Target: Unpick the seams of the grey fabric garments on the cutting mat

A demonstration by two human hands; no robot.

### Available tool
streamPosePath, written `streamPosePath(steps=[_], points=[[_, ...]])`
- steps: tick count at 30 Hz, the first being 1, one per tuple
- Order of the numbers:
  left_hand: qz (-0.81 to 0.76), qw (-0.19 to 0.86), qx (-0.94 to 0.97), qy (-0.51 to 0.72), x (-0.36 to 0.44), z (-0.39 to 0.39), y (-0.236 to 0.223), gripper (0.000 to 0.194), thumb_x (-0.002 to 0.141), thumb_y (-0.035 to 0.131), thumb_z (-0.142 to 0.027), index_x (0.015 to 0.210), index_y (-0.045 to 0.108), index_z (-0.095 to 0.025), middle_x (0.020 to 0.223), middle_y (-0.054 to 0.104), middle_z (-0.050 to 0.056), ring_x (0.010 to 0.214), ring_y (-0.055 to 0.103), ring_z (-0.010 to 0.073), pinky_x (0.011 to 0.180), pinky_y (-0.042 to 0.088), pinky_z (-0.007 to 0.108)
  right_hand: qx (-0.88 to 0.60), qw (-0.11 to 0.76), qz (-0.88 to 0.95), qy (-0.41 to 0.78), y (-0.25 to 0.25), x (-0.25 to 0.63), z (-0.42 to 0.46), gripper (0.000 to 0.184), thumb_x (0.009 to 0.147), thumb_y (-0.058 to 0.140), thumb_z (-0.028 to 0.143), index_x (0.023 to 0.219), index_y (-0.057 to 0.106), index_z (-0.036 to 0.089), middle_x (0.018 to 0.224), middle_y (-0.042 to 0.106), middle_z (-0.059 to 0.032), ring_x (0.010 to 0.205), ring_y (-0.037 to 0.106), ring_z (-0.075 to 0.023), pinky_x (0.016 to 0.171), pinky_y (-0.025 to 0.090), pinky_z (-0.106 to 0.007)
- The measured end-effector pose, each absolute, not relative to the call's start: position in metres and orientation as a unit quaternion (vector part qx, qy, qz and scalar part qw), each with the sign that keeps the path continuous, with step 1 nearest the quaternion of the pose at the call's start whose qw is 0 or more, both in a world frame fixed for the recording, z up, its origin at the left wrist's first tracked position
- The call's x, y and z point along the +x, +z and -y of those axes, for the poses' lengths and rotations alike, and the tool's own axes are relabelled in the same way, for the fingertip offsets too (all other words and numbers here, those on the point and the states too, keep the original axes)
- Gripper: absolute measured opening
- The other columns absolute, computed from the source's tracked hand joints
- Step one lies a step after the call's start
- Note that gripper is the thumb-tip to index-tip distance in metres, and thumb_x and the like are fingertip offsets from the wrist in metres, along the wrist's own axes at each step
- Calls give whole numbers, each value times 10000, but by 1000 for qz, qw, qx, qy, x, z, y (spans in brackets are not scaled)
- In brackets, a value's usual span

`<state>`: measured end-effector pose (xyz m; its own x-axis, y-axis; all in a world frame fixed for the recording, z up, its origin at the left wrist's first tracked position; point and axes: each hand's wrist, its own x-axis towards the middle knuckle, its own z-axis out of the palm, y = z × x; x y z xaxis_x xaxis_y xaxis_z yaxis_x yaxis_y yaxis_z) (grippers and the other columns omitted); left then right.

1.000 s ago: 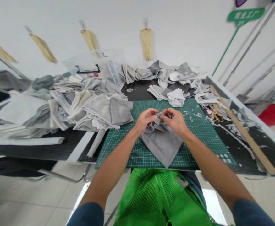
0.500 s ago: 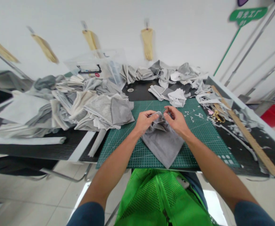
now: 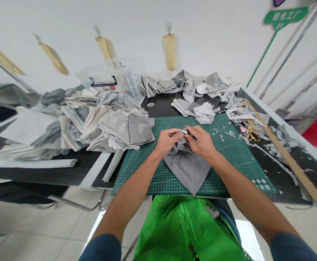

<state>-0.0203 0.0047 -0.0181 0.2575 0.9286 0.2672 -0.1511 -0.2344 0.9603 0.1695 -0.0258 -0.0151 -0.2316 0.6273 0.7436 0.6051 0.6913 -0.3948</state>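
A grey piece of fabric [image 3: 188, 168] lies bunched on the green cutting mat [image 3: 230, 159] in front of me. My left hand [image 3: 167, 141] pinches its raised top edge from the left. My right hand [image 3: 201, 141] closes on the same edge from the right. Between the fingertips a small metal tool [image 3: 184, 132] shows; I cannot make out what it is. Both hands hover just above the mat, almost touching each other.
A heap of grey and white fabric pieces [image 3: 104, 121] covers the table's left side. More folded cloth [image 3: 199, 108] lies beyond the mat. Gold scissors [image 3: 252, 136] and a long wooden ruler [image 3: 283, 152] lie at the right among scraps. A clear plastic box [image 3: 112, 78] stands at the back.
My hands have drawn closer together over the fabric's top edge, and the bunched cloth has shifted slightly. The small metal tool has come back into view at the fingertips.
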Motion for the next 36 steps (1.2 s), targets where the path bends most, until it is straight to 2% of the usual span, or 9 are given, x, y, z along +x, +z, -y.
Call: streamPosePath(steps=[16, 26, 36], points=[[-341, 507, 615, 499, -23, -4, -19, 346, 767, 835, -441, 981, 852, -170, 884, 798, 51, 744, 674, 158, 703, 509, 267, -394, 462, 794, 17, -10, 168, 30, 225, 1049, 514, 299, 1151, 699, 222, 1004, 701, -92, 942, 648, -233, 855, 536, -362], [-347, 507, 612, 498, -23, -3, -17, 338, 755, 837, -436, 972, 852, -178, 901, 801, 57, 779, 689, 174, 738, 529, 286, -396, 457, 795, 55, -7, 166, 33, 306, 1077, 446, 380, 1077, 718, 239, 937, 695, -84, 917, 639, -236, 828, 520, -353], [-344, 489, 623, 505, -22, -5, -18, 256, 757, 825, -384, 907, 851, -178, 898, 800, 52, 782, 687, 167, 733, 522, 274, -402, 466, 787, 35, -10, 166, 32, 220, 1034, 531, 332, 1070, 722, 229, 968, 706, -84, 921, 644, -237, 832, 516, -362]])
